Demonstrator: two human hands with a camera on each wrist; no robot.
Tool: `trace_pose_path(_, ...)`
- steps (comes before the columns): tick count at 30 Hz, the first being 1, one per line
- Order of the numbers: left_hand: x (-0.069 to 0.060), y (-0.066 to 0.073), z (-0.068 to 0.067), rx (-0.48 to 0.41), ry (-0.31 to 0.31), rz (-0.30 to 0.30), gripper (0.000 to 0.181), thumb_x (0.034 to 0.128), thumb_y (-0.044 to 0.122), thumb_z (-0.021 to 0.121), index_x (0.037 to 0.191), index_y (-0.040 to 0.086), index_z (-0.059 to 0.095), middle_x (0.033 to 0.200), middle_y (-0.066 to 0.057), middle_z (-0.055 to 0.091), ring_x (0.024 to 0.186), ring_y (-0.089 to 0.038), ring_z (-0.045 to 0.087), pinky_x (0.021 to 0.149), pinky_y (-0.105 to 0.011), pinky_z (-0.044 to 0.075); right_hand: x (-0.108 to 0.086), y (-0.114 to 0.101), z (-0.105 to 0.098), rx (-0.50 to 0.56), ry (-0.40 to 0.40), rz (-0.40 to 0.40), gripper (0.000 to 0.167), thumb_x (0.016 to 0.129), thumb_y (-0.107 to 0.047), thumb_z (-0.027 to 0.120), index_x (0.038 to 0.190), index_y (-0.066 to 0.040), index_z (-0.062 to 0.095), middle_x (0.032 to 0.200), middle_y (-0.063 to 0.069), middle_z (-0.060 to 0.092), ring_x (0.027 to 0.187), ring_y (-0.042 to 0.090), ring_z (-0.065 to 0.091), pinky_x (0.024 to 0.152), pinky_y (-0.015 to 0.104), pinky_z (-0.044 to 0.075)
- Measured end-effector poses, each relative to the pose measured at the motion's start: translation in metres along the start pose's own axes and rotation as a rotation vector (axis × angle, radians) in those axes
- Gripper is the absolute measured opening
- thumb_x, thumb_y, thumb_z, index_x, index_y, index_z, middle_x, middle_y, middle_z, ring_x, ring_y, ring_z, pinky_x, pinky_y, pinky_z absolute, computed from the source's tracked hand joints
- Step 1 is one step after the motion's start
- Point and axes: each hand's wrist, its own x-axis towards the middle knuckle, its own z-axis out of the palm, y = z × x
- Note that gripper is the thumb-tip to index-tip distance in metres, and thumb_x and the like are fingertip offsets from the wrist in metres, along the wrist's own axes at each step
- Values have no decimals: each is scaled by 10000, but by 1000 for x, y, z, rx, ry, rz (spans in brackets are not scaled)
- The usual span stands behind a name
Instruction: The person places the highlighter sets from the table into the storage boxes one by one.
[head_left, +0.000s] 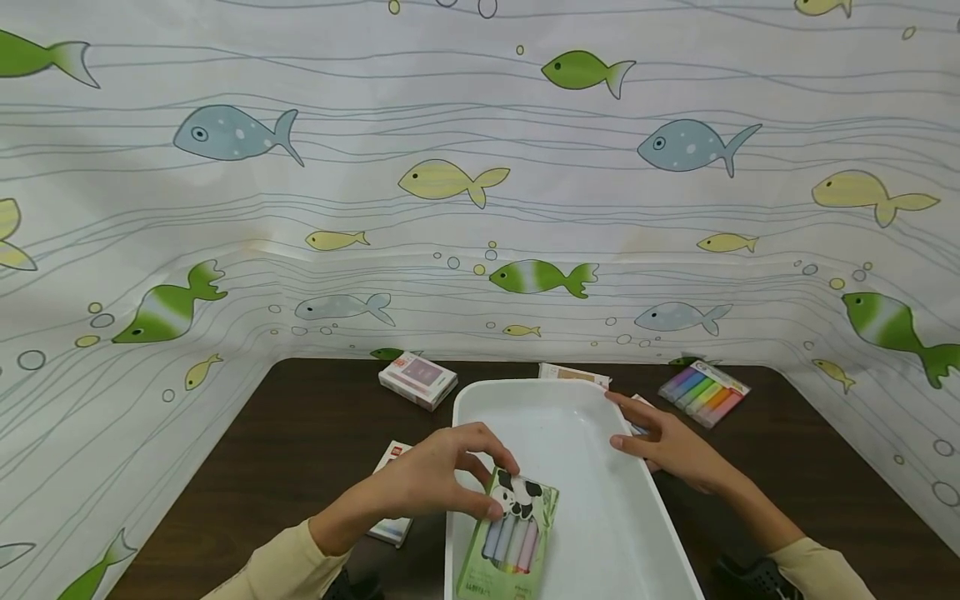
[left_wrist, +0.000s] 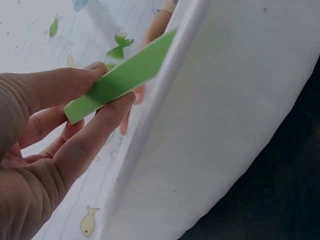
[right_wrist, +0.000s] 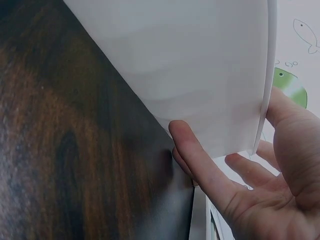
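Observation:
My left hand (head_left: 438, 475) pinches the top end of a green box with a panda picture and pastel sticks (head_left: 512, 533), tilted over the left side of a white tray (head_left: 592, 500). In the left wrist view the thumb and fingers of the left hand (left_wrist: 65, 120) hold the box (left_wrist: 122, 75) by its edges, above the tray's rim (left_wrist: 150, 115). My right hand (head_left: 675, 446) grips the tray's right rim near the far corner. The right wrist view shows that hand (right_wrist: 250, 185) with its thumb at the rim and fingers against the outer wall (right_wrist: 200, 75).
A pink-and-white box (head_left: 418, 379) lies beyond the tray at the left, another box (head_left: 573, 374) behind its far edge. A pack of rainbow-coloured pens (head_left: 705, 393) is at the back right. One more box (head_left: 392, 531) lies partly under the left hand. The dark table (head_left: 300, 433) meets a fish-patterned backdrop.

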Motion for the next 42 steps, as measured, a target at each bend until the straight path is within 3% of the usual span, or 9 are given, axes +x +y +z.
trace_pose_path(10, 2, -3, 9, 72, -27, 83, 380, 813, 20, 865, 1149, 74, 695, 1127, -69, 578, 911, -181, 715, 850, -410, 576, 0, 1, 0, 0, -10, -14, 709, 1022, -187, 661, 1626, -248, 296, 1640, 262, 150, 1093, 357, 663, 758, 493, 594)
trace_pose_path(16, 3, -4, 15, 108, -5, 29, 355, 807, -17, 859, 1112, 85, 710, 1111, -46, 568, 937, -155, 691, 818, -320, 579, 0, -1, 0, -9, -17, -23, 697, 1027, -182, 652, 1625, -238, 299, 1636, 282, 134, 1134, 377, 641, 761, 488, 594)
trace_pose_path(19, 3, -3, 16, 232, 18, 20, 362, 821, -4, 853, 1128, 127, 712, 1124, 2, 567, 1023, -128, 639, 861, -284, 555, -1, -2, 0, -13, -17, -22, 695, 1027, -183, 651, 1625, -237, 299, 1635, 283, 135, 1151, 389, 630, 763, 489, 593)
trace_pose_path(22, 3, -3, 15, 420, 36, 62, 387, 850, 48, 841, 1178, 185, 688, 1168, 60, 565, 1117, -104, 576, 955, -293, 501, -1, -2, 0, -14, -14, -20, 695, 1028, -185, 651, 1625, -237, 299, 1633, 285, 138, 1165, 393, 621, 763, 486, 593)
trace_pose_path(25, 2, -2, 14, 540, 39, 102, 409, 877, 115, 827, 1229, 237, 656, 1236, 105, 554, 1176, -89, 535, 1006, -314, 456, -1, -1, 0, -16, -8, -13, 696, 1027, -193, 653, 1624, -244, 301, 1632, 282, 150, 1182, 394, 612, 762, 485, 593)
trace_pose_path(32, 1, 7, 5, 581, 20, 154, 377, 948, 179, 763, 1301, 180, 631, 1360, 59, 536, 1272, -108, 501, 1040, -324, 437, 1, -4, 0, 1, 5, -17, 707, 1021, -198, 664, 1625, -251, 299, 1639, 253, 166, 1141, 364, 639, 761, 488, 593)
trace_pose_path(39, 2, 7, 2, 592, -6, 150, 370, 999, 239, 703, 1351, 193, 601, 1431, 34, 505, 1317, -130, 482, 1052, -343, 432, -2, -3, 0, 35, -2, -14, 710, 1024, -181, 656, 1629, -203, 284, 1633, 285, 139, 1132, 376, 646, 760, 504, 592)
trace_pose_path(42, -2, 7, -2, 591, -1, 113, 455, 1011, 268, 686, 1438, 208, 540, 1477, 60, 468, 1357, -127, 444, 1062, -358, 427, -1, -2, 2, 36, -4, -12, 712, 1018, -184, 665, 1626, -206, 294, 1631, 287, 143, 1137, 371, 644, 758, 498, 593)
